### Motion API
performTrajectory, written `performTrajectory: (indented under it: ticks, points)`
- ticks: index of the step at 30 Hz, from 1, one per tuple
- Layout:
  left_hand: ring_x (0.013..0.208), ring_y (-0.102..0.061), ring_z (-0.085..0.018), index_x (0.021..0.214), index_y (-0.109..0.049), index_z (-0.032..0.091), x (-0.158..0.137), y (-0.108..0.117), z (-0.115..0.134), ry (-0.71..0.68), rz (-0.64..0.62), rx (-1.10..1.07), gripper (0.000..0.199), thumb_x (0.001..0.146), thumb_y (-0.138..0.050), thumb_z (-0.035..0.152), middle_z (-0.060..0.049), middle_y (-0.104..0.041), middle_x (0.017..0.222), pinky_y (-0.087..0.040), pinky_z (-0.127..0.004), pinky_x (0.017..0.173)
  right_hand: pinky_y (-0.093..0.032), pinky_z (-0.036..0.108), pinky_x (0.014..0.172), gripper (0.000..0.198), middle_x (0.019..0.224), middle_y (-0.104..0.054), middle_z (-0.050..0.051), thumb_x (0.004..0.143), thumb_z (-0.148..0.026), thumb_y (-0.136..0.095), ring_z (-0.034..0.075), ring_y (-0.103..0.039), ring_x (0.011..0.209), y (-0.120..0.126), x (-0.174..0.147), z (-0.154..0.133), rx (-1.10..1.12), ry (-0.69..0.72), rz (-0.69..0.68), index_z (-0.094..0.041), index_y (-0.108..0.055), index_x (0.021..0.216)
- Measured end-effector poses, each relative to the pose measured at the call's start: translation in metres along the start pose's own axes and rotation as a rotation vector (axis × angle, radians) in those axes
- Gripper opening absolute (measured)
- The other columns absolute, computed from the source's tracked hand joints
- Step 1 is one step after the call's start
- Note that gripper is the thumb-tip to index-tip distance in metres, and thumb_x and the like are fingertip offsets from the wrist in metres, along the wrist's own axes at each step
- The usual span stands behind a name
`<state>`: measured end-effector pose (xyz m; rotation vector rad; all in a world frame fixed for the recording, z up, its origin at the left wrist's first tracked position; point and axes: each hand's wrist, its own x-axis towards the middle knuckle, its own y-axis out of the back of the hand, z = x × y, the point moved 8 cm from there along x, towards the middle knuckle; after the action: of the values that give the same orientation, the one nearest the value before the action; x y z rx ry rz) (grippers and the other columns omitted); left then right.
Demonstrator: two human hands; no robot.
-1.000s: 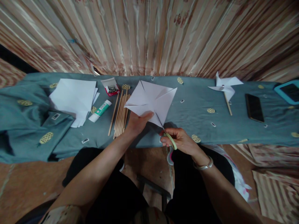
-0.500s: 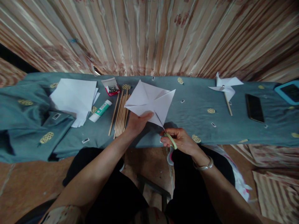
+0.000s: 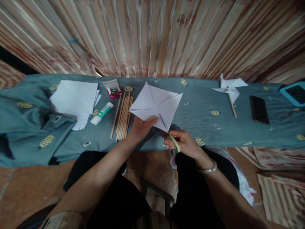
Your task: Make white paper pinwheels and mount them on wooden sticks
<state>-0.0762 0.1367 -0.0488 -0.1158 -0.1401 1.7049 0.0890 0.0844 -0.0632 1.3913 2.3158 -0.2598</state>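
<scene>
A square sheet of white paper, slit inward from its corners, is held above the table. My left hand grips its near left edge, thumb on top and the other fingers hidden underneath. In my right hand are scissors with pale green handles, fingers closed around them. Their blades meet the paper at its near corner, along a dark slit that runs toward the middle. Left of the paper lies a bundle of thin wooden sticks.
Further left are a glue stick, an open red box of small metal pins and a stack of white paper. To the right lie a finished paper pinwheel, a dark phone and a blue-framed device. A curtain hangs behind.
The paper and my left hand have shifted slightly to the right, and the paper's near corner has moved down toward the scissor handles. My right hand has barely moved.
</scene>
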Motion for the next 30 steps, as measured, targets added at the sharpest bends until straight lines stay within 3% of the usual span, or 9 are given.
performTrajectory:
  ticks: [6, 15, 30]
  points:
    - [0.086, -0.067, -0.025, 0.104, -0.065, 0.021, -0.0042, -0.0019, 0.0017, 0.014, -0.008, 0.001, 0.043, 0.063, -0.076, 0.030, -0.008, -0.074, 0.092, -0.055, -0.041, 0.082, -0.044, 0.021, 0.050, 0.045, 0.060, -0.063, -0.002, 0.061, -0.056, -0.087, 0.010, -0.054, 0.053, 0.0004, 0.0002, -0.0009, 0.005, 0.022, 0.009, -0.018, -0.066, 0.072]
    - [0.088, -0.067, -0.025, 0.102, -0.065, 0.021, -0.0037, -0.0005, 0.0009, 0.015, 0.009, 0.002, 0.041, 0.063, -0.076, 0.028, -0.007, -0.075, 0.093, -0.055, -0.042, 0.085, -0.048, 0.022, 0.052, 0.047, 0.057, -0.064, -0.004, 0.052, -0.052, -0.092, 0.009, -0.055, 0.049, -0.0008, 0.0023, 0.0026, 0.090, -0.056, 0.016, -0.018, -0.066, 0.071]
    - [0.090, -0.067, -0.030, 0.091, -0.065, 0.024, -0.0077, -0.0042, -0.0023, 0.046, -0.015, 0.007, 0.033, 0.062, -0.076, 0.034, -0.006, -0.073, 0.091, -0.054, -0.048, 0.087, -0.050, 0.022, 0.053, 0.046, 0.060, -0.067, -0.002, 0.055, -0.055, -0.090, 0.011, -0.060, 0.053, 0.0026, 0.0036, 0.0041, 0.068, -0.009, 0.051, -0.017, -0.071, 0.075]
